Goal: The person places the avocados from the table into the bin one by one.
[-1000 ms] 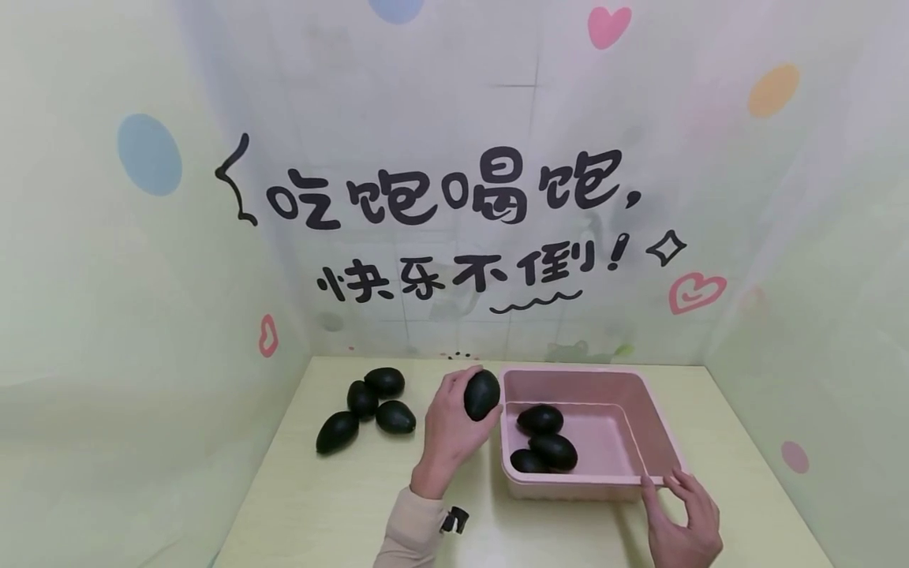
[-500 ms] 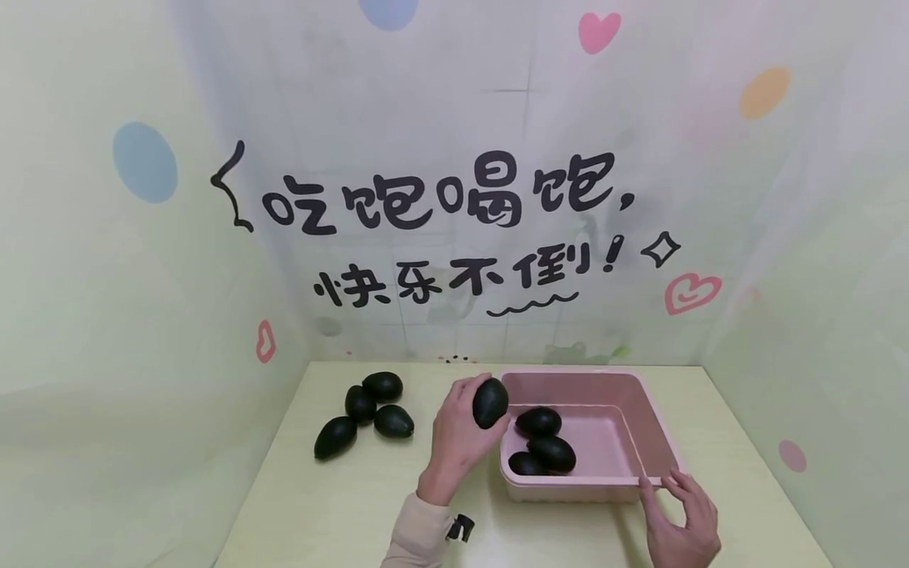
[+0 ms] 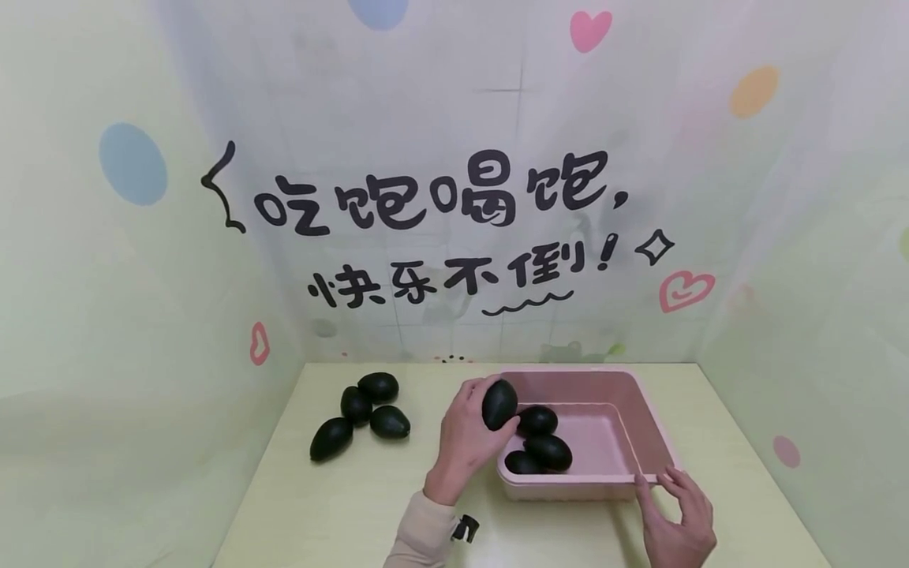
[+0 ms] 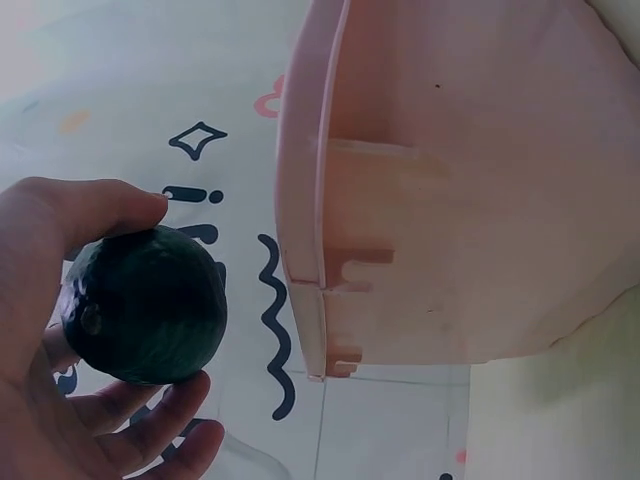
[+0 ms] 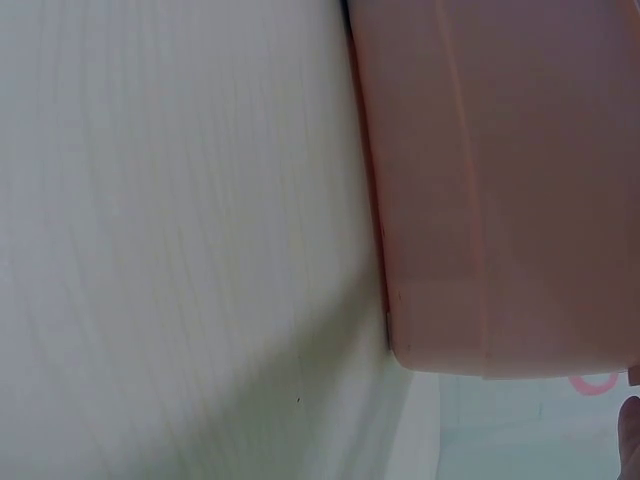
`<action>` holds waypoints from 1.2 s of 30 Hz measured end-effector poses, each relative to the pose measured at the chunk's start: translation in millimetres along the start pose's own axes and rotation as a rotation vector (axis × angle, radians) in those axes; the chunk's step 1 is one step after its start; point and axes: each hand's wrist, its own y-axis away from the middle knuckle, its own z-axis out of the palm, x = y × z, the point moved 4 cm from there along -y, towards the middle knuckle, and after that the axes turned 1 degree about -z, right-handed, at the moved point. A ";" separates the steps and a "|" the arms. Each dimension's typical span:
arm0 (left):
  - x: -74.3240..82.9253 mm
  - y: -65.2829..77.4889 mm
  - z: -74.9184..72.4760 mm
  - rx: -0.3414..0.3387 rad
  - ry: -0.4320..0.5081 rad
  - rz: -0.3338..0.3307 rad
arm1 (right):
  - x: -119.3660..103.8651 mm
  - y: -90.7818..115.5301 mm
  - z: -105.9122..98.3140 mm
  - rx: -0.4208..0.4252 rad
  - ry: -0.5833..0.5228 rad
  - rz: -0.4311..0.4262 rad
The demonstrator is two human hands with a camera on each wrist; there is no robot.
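My left hand (image 3: 469,430) grips a dark green avocado (image 3: 500,405) and holds it up at the left rim of a pink plastic bin (image 3: 589,479). In the left wrist view the avocado (image 4: 150,305) sits between thumb and fingers, apart from the bin's wall (image 4: 400,220). Three more avocados (image 3: 548,452) lie inside the bin, along its left side. My right hand (image 3: 678,517) holds the bin's rim at the front right corner with thumb and fingertips. The right wrist view shows the bin's outer wall (image 5: 510,200), with only a bit of the hand at the edge.
Several avocados (image 3: 357,405) lie in a loose cluster on the pale wooden table (image 3: 319,513), left of the bin. A printed backdrop (image 3: 426,118) with black lettering rises behind the table, and pale walls flank both sides.
My left hand has carried its avocado to the right, to the bin's left rim. The right hand stays at the corner. The head view has shifted slightly.
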 end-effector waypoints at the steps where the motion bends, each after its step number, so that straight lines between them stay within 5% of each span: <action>1: 0.3 0.1 0.9 -0.002 -0.003 0.004 | -0.2 -0.4 0.0 -0.001 -0.003 -0.003; 36: 9.8 -0.4 20.5 -0.125 -0.083 0.079 | -10.7 -1.6 -1.2 0.018 -0.026 -0.010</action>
